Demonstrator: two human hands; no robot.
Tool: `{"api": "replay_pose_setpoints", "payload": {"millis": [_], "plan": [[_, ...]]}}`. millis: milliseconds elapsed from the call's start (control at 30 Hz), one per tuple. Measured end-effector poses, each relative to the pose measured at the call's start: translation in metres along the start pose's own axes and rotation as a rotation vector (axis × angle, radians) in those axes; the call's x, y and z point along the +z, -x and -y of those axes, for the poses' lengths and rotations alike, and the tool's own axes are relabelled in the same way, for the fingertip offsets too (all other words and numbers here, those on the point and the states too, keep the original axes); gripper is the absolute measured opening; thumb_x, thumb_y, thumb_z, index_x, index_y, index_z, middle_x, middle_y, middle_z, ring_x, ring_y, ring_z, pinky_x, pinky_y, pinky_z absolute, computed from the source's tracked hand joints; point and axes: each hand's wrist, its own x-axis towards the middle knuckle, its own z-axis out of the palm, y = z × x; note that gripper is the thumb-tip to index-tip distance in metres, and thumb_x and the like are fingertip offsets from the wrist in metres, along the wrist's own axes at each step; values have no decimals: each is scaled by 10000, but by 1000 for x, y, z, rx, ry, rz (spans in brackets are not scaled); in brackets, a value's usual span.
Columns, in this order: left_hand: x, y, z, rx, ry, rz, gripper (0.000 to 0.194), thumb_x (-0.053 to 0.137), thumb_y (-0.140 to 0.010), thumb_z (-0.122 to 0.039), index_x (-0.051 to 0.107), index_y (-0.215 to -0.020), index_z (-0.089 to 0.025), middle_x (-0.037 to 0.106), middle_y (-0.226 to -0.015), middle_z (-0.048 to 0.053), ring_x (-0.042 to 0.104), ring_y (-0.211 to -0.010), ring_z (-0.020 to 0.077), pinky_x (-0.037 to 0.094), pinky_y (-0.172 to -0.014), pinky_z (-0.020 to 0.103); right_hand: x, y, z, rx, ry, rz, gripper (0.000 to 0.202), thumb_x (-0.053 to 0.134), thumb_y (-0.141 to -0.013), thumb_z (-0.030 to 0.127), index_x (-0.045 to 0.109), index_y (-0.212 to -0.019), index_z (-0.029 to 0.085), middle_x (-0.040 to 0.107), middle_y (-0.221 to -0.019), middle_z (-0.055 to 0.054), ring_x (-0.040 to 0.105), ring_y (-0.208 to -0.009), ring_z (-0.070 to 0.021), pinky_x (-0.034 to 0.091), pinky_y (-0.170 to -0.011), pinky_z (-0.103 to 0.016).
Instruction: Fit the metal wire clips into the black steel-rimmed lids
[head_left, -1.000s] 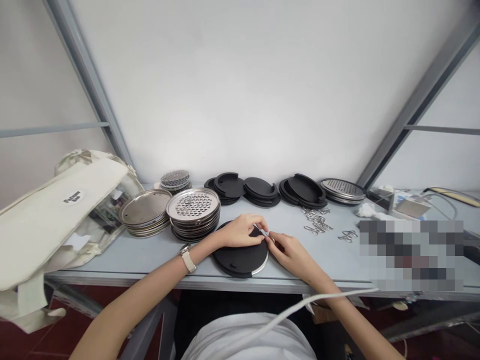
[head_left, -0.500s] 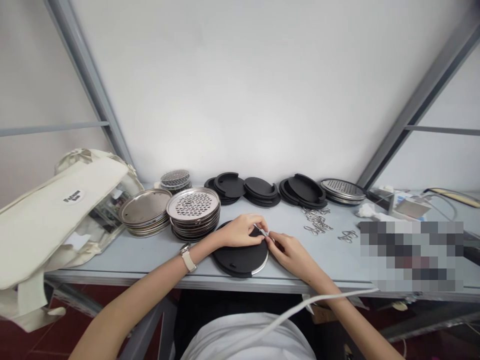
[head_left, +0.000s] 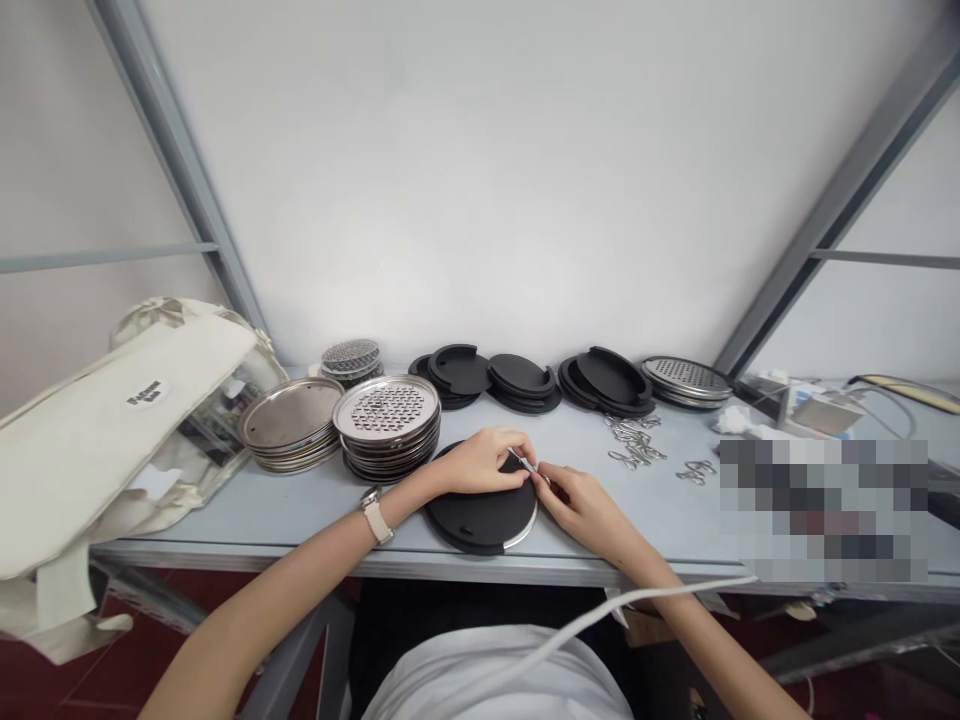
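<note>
A round black disc [head_left: 472, 515] with a silvery rim showing at its right side lies flat at the table's front edge. My left hand [head_left: 487, 462] rests over the top of it, with thumb and index finger closed on a small silvery metal piece [head_left: 527, 464]. At the disc's right rim, my right hand [head_left: 574, 500] has its fingertips pinched together on the same piece. The fingers hide most of that piece, so its shape cannot be made out. A loose pile of bent metal wire clips [head_left: 634, 445] lies beyond my right hand.
To the left stand stacks of round metal grater plates [head_left: 386, 410] and plain metal discs [head_left: 292, 415], beside a cream bag [head_left: 112, 420]. Black round holders [head_left: 521, 380] line the back, with more grater plates [head_left: 686, 378] at right. A white cable [head_left: 600, 610] crosses in front of my body.
</note>
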Motion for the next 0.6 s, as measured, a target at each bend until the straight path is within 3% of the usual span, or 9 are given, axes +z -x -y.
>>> {"api": "replay_pose_setpoints", "payload": {"millis": [600], "plan": [[0,0,0,-27,-27,15,151,601,-756,-176,618,-906,-173,528,-770,-19,433,-592,84,385,-636,210,1,0,-2,-4,0,2,289,319,-954,305,464,-722,210,553,-638,-2,509,-586,-155,333,-566,-247]]}}
